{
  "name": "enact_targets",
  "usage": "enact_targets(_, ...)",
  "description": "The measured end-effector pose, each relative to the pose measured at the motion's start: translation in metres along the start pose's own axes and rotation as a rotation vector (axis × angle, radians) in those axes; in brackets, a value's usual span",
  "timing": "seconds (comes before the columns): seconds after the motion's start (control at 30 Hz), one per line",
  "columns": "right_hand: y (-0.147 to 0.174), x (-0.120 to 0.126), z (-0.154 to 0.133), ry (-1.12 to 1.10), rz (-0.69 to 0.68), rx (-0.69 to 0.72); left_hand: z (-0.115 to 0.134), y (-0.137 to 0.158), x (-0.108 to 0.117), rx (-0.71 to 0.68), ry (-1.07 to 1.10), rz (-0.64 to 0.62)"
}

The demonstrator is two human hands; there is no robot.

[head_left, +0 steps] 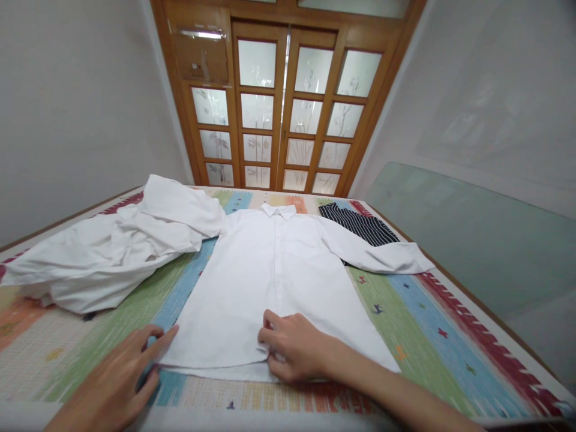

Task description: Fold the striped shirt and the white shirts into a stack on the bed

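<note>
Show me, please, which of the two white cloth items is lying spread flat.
The white shirt in the middle, with the right hand near its hem: it lies smooth, while the white cloth on the left is bunched up.

plain white collared shirt (243, 276), spread pretty flat on a colourful striped cover (409, 324), front up; one sleeve (382, 258) flung right

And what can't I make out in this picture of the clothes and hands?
All in the head view:
- White shirt: a piece of its hem, hidden by the right hand.
- Striped cloth: partly covered by the shirt's sleeve.
- Crumpled white cloth: its folds hide its full shape.
- Left hand: the forearm behind it is cut off by the bottom edge.
</note>
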State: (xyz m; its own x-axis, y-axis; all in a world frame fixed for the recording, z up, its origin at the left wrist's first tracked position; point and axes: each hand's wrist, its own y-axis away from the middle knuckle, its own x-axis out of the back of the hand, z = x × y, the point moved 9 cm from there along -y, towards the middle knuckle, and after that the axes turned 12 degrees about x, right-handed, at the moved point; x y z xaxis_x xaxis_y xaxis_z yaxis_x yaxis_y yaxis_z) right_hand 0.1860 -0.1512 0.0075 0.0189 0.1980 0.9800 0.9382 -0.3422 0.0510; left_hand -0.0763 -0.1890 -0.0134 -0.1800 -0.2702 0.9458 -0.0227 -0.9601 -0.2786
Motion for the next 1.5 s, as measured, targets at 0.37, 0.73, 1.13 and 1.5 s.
enact_targets(0.37,0.039,-0.019,0.012,0.09,0.175,-0.321,0.163,-0.036,0.004,-0.265,0.26,-0.094)
enact_targets(0.73,0.086,0.013,0.022,-0.273,0.825,-0.33,0.215,-0.033,-0.008,-0.347,0.391,0.013)
enact_targets(1.13,0.075,0.019,0.007,-0.245,0.614,-0.114,0.246,-0.009,-0.013,-0.591,0.378,-0.05)
enact_targets(1.5,0.08,-0.007,-0.011,0.044,0.477,0.072,0.106,-0.052,-0.018,-0.15,0.163,0.155)
